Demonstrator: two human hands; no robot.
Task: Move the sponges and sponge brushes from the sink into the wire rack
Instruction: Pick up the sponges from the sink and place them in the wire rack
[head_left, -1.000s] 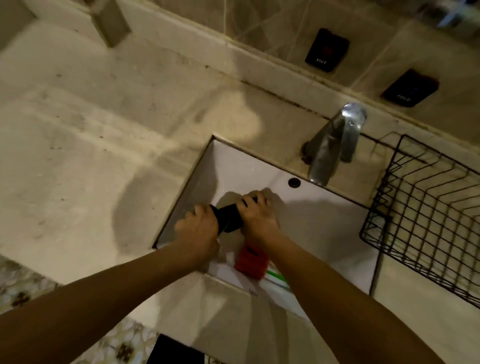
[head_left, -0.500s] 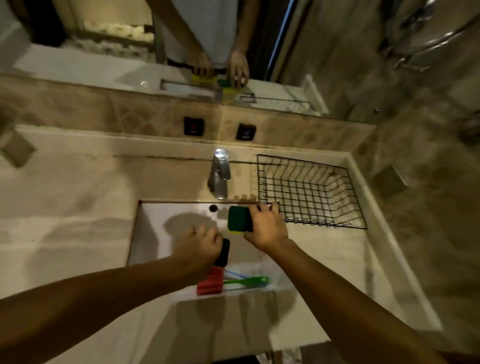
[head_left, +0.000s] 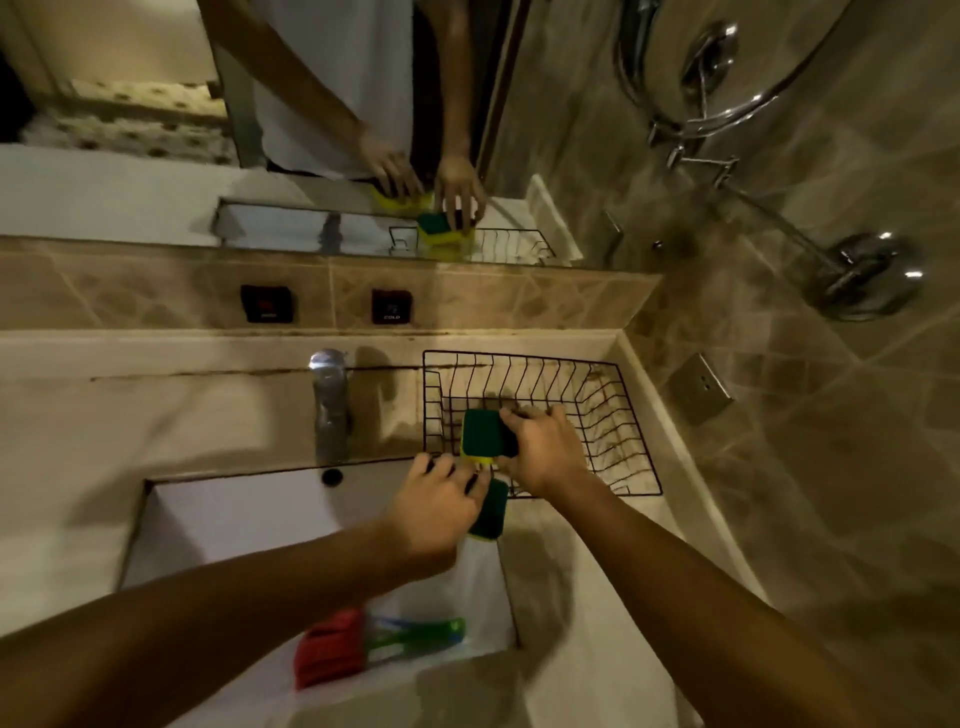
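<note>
The right hand (head_left: 543, 449) grips a green-and-yellow sponge (head_left: 483, 434) by its right side, fingers clenched around it, and holds it over the near-left part of the wire rack (head_left: 623, 395), inside the rim and seemingly just above the wires rather than resting on them. The left hand (head_left: 434, 506) is closed on a second sponge (head_left: 489, 512), which hangs at the sink's far right corner, just short of the rack's near rim, its long axis running towards the rack. So the right hand is the nearer one: its sponge likely needs only to go straight down and be let go, while the left must carry its sponge forward and to the right over the rim. In the sink (head_left: 234, 519), near the front edge, a red sponge brush (head_left: 330, 649) lies with its green handle pointing right, well behind both hands
</note>
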